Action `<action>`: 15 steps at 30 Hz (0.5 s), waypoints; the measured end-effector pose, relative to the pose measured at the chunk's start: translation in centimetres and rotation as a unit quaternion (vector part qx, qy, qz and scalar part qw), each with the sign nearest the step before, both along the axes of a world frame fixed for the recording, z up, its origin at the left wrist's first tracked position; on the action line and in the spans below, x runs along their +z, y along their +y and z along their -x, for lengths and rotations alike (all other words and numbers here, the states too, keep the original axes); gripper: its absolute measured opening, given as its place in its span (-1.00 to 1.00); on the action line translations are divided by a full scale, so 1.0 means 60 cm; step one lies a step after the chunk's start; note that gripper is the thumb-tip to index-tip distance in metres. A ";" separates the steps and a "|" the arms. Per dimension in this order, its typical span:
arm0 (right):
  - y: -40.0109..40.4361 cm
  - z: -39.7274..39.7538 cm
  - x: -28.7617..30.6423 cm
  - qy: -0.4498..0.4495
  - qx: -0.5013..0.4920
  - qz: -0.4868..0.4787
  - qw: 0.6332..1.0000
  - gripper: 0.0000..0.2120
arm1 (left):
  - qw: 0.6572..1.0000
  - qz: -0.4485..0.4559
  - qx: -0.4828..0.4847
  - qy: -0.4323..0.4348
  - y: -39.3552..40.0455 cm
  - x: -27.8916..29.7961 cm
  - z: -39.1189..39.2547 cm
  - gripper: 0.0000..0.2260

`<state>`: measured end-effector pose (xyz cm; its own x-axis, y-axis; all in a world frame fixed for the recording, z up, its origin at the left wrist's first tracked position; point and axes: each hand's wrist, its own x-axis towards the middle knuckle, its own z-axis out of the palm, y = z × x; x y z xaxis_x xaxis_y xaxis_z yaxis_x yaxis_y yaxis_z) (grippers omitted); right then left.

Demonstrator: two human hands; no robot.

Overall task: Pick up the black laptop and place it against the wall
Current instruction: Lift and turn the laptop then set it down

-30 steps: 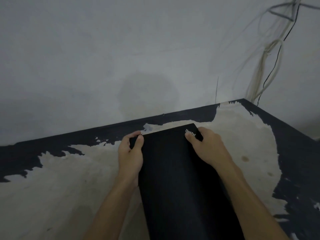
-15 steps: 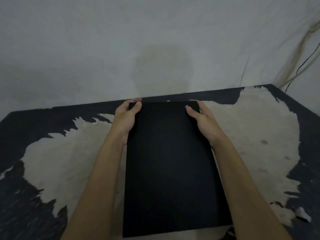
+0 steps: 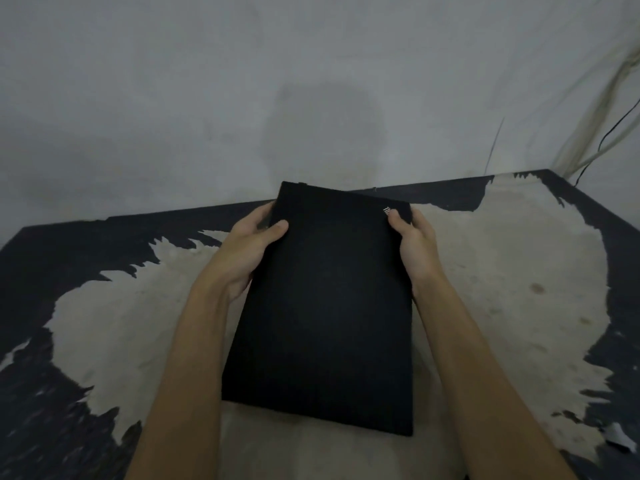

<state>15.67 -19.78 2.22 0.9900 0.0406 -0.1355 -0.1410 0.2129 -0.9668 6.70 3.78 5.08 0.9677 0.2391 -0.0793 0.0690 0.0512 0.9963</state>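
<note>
A closed black laptop (image 3: 325, 306) with a small white logo near its far right corner is held over the table, its far edge raised toward the grey wall (image 3: 311, 81). My left hand (image 3: 247, 251) grips its left side near the far corner, thumb on the lid. On the right side, my right hand (image 3: 414, 244) holds it the same way, thumb beside the logo. The laptop's far edge overlaps the wall's base in view; I cannot tell whether it touches the wall.
The table (image 3: 502, 271) has a worn pale top with black peeling paint around its edges and meets the wall at the back. Pale and black cables (image 3: 602, 109) hang down the wall at the far right corner.
The laptop has risen and tilted, with its far edge lifted toward the wall and turned slightly clockwise. Both hands keep their grip on its far corners.
</note>
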 end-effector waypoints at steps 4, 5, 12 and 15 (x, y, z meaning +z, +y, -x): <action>0.008 0.004 -0.002 0.006 -0.062 -0.046 0.997 -0.63 | 0.998 -0.045 -0.041 0.024 0.016 0.001 0.012 -0.68; 0.010 0.006 -0.002 0.011 -0.082 -0.060 0.995 -0.67 | 0.997 -0.058 -0.045 0.031 0.021 0.002 0.015 -0.69; 0.021 0.008 -0.016 0.038 -0.219 -0.104 0.969 -0.78 | 0.986 -0.153 0.028 0.060 0.080 0.004 0.044 -0.84; 0.033 0.012 -0.014 0.055 -0.268 -0.133 0.953 -0.66 | 0.985 -0.122 0.118 0.028 0.084 -0.007 0.040 -0.82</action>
<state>14.97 -17.82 1.35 0.8585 -0.4194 -0.2951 -0.0402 0.5185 -0.8541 4.33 8.85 4.67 0.8786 0.4757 -0.0423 0.1385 -0.1689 0.9759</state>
